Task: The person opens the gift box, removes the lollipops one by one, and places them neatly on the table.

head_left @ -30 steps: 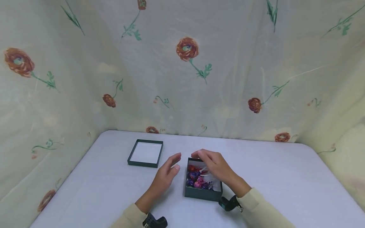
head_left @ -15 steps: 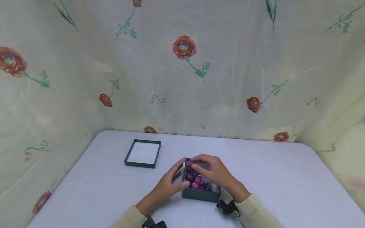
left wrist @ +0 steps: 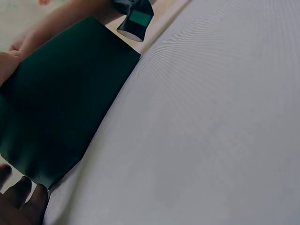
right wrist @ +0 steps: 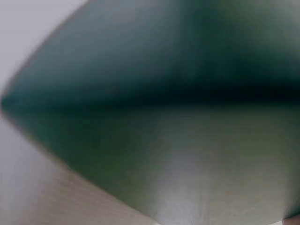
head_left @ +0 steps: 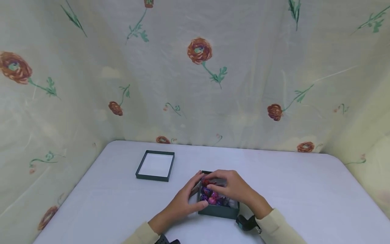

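A dark green box (head_left: pixel 219 211) holding several wrapped lollipops (head_left: pixel 212 198) stands on the table, its top uncovered. My left hand (head_left: pixel 179 205) grips its left side, thumb at the near corner and fingers along the far end. From the left wrist, the box's green wall (left wrist: pixel 70 98) shows between that thumb and the fingertips (left wrist: pixel 35 201). Over the box's right side, my right hand (head_left: pixel 234 186) reaches in, thumb and fingers on either side of a red lollipop (head_left: pixel 206 182); I cannot tell whether they pinch it. Blurred green wall (right wrist: pixel 117 65) fills most of the right wrist view.
A green-edged lid (head_left: pixel 155 178) lies at the back left, its white inside facing up. White cloth covers the table (head_left: pixel 292 189). Floral curtains (head_left: pixel 237 101) hang behind it and at both sides. Each wrist wears a black camera mount (head_left: pixel 246 223).
My left hand has moved right from beside the box and taken hold of its left side. My right hand has lowered into the box, thumb and fingers now around the red lollipop.
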`<state>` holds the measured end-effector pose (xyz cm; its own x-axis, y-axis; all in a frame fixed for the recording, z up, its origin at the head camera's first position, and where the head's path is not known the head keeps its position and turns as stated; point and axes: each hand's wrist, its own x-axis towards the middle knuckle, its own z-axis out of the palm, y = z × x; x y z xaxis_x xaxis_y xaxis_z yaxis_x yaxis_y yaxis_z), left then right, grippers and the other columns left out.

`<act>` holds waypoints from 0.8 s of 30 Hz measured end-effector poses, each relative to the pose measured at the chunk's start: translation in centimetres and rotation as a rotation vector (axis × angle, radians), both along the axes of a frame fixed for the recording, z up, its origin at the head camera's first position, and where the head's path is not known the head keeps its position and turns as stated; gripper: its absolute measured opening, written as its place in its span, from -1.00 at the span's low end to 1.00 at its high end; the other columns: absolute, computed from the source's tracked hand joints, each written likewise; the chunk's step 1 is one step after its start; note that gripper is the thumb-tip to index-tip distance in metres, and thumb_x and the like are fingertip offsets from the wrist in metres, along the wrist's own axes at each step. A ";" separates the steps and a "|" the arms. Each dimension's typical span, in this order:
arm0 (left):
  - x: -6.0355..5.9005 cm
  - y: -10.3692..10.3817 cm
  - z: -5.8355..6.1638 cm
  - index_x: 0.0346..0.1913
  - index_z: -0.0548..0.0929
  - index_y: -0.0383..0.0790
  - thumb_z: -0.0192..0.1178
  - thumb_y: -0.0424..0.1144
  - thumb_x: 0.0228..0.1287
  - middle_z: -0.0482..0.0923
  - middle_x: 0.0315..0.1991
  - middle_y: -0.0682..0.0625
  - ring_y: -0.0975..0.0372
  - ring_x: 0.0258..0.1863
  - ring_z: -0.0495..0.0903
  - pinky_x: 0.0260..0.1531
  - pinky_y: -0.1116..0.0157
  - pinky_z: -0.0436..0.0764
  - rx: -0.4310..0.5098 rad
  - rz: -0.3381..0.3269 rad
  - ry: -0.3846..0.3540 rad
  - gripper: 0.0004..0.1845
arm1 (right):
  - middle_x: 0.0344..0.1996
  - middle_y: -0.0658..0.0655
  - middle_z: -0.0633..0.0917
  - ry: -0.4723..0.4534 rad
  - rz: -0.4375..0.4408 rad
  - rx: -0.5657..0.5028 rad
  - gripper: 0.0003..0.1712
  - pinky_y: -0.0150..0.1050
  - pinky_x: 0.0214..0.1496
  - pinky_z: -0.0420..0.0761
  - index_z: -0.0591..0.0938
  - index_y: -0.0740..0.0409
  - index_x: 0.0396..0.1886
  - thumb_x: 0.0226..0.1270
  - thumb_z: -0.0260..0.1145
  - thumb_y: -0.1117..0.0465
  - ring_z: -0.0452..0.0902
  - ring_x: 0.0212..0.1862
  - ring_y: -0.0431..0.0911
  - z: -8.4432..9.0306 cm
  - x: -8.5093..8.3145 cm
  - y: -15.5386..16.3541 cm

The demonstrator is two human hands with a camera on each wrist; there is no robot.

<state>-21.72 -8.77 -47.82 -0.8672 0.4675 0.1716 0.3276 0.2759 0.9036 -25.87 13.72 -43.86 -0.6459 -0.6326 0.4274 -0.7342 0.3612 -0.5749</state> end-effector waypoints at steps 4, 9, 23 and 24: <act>0.1 0.0 0.1 0.49 0.06 0.31 0.25 0.03 0.23 -0.04 0.51 0.18 0.20 0.46 0.05 0.39 0.05 0.18 -0.036 0.019 -0.014 -0.17 | -0.10 0.03 0.73 0.023 0.048 0.072 -0.66 -0.09 -0.03 0.66 0.68 0.13 -0.03 0.25 0.39 0.08 0.66 -0.06 -0.09 0.0 0.0 0.0; 0.1 0.0 0.0 0.49 0.05 0.31 0.26 0.04 0.21 -0.01 0.51 0.18 0.19 0.46 0.05 0.40 0.03 0.14 -0.039 0.025 -0.017 -0.16 | -0.07 -0.02 0.71 0.009 0.050 0.191 -0.66 -0.14 0.04 0.63 0.70 0.08 -0.03 0.24 0.39 0.06 0.61 -0.02 -0.18 0.3 0.1 -0.1; 0.0 0.0 -0.1 0.52 -0.11 0.32 0.24 0.08 0.22 0.01 0.51 0.06 0.17 0.45 0.07 0.38 -0.06 0.13 -0.059 0.013 -0.059 -0.07 | -0.09 -0.01 0.72 -0.006 0.049 0.300 -0.73 -0.11 0.07 0.61 0.71 0.07 -0.03 0.30 0.34 0.14 0.60 -0.02 -0.20 0.7 0.1 -0.3; -0.1 0.0 -0.1 0.52 -0.10 0.32 0.23 0.07 0.22 0.01 0.51 0.07 0.17 0.45 0.07 0.38 -0.06 0.13 -0.057 0.011 -0.059 -0.08 | -0.10 -0.02 0.72 -0.009 0.047 0.300 -0.74 -0.11 0.07 0.61 0.71 0.07 -0.04 0.30 0.34 0.14 0.60 -0.03 -0.21 0.7 0.1 -0.3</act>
